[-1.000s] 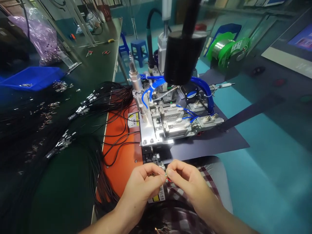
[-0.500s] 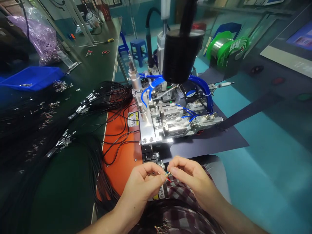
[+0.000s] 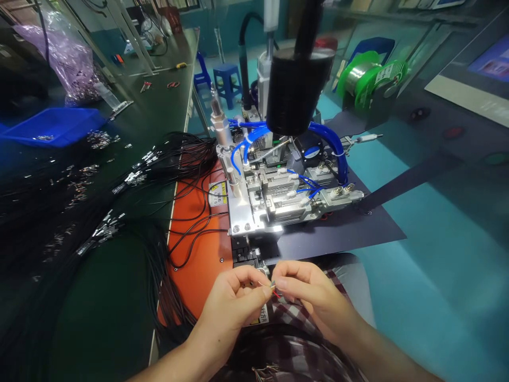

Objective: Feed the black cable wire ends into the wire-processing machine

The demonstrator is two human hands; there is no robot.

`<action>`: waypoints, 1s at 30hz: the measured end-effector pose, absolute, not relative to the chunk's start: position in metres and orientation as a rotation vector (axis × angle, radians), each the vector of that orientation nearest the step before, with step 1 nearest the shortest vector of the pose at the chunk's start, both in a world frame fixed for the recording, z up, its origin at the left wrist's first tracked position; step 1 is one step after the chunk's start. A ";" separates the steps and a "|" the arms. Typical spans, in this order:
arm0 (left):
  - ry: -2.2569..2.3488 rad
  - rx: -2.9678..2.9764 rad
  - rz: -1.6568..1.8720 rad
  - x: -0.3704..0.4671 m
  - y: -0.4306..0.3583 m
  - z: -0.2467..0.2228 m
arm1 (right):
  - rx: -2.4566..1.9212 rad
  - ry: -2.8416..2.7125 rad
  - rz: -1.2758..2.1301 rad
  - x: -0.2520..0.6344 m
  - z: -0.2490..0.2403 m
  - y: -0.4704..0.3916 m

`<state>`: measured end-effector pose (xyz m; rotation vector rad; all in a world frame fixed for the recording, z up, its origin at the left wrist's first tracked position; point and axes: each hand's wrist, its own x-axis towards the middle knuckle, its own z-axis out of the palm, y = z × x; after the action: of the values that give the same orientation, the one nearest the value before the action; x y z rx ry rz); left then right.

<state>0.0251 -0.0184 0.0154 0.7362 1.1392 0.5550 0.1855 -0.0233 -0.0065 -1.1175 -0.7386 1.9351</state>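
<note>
Thin coloured wires [image 3: 275, 292], a red one among them, show between my two hands in front of the machine's lower end. My left hand [image 3: 238, 297] pinches these wires between thumb and forefinger. Close against them on the right, my right hand [image 3: 308, 289] has its thumb and fingers pressed together at the wire tips. The fingers hide most of the wires, so which strands each hand grips is hard to tell. Just beyond the hands stands the metal machine [image 3: 278, 191] with blue air tubes, on an orange base plate [image 3: 202, 254].
Bundles of black cables [image 3: 155, 270] with silvery ends lie along the dark table [image 3: 99, 313] at the left. A blue tray [image 3: 55, 124] sits farther back. Above the machine hangs a black cylinder [image 3: 298, 90]; a green spool [image 3: 360, 79] is at the upper right.
My right hand has shifted slightly down and its fingers have closed in nearer to my left fingertips. The left hand has stayed nearly still.
</note>
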 end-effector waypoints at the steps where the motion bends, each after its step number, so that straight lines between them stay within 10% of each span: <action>1: 1.135 0.736 0.557 0.025 -0.018 0.015 | -1.111 -0.724 1.948 0.186 -0.007 -0.023; 30: 1.137 0.730 0.560 0.027 -0.019 0.019 | -1.110 -0.945 1.841 0.189 -0.002 -0.020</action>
<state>0.0271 -0.0188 0.0190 0.7302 1.1372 0.5603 0.1892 -0.0203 -0.0023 -1.1098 -0.9454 1.8406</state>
